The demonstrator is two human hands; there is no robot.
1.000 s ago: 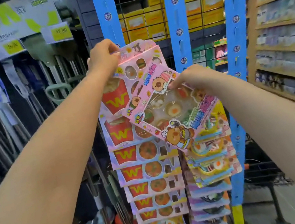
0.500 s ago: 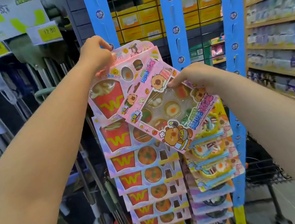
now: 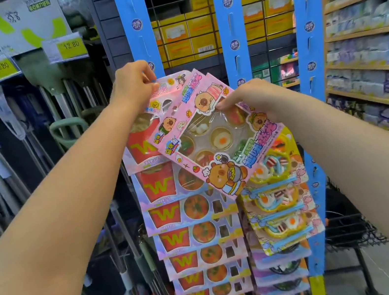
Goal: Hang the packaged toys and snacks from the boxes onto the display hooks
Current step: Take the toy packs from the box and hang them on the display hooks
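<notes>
My right hand (image 3: 252,100) pinches the top edge of a pink candy pack (image 3: 213,141) printed with cartoon bears, held tilted in front of the display strips. My left hand (image 3: 134,85) grips the top of a fries-and-pizza pack (image 3: 143,143) right at the left blue hanging strip (image 3: 138,27). Below it a column of several matching fries packs (image 3: 194,238) hangs overlapped. Under the pink pack, yellow fried-egg packs (image 3: 281,210) hang on the middle blue strip (image 3: 231,23).
A third blue strip (image 3: 309,23) stands bare at right. Behind the strips is a wire grid with yellow cartons (image 3: 255,14). Mops and brooms (image 3: 18,142) under price tags fill the left. Wooden shelves of packaged goods (image 3: 375,58) line the right.
Both hands shifted slightly left and lower in view. The pink pack stays tilted in my right hand; my left hand keeps hold of the fries pack's top.
</notes>
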